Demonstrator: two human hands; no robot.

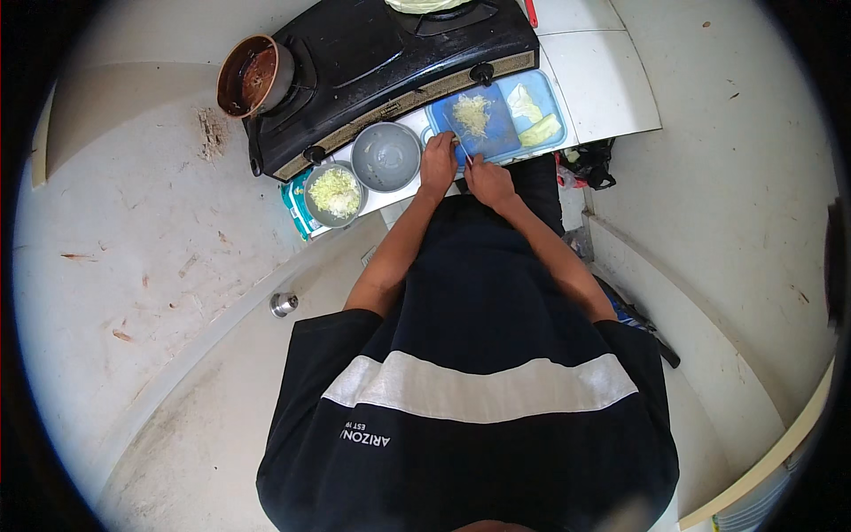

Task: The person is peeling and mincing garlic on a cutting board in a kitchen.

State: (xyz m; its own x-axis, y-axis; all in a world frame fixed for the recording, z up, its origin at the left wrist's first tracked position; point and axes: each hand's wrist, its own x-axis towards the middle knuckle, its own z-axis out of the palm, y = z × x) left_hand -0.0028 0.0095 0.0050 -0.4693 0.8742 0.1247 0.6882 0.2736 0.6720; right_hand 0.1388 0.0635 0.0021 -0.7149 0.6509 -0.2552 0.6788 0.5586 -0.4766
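My right hand (490, 184) grips a knife (460, 138), its blade slanting up and left over a blue cutting board (495, 136). Beside the blade, my left hand (439, 163) curls its fingers over a small pale piece of cabbage at the board's left edge, mostly hidden by the fingers. A heap of finely shredded cabbage (472, 116) lies on the board just beyond the blade. Cabbage leaf pieces (540, 130) rest to the right, on a light blue tray (555, 90) under the board.
To the left are a grey bowl (385, 157) with wet walls and a smaller bowl (311, 199) holding chopped cabbage. A teal packet (296, 207) sits beside it. Behind stands a black gas stove (359, 50) with a saucepan (286, 70) on its left burner. A black plastic bag (595, 169) hangs at right.
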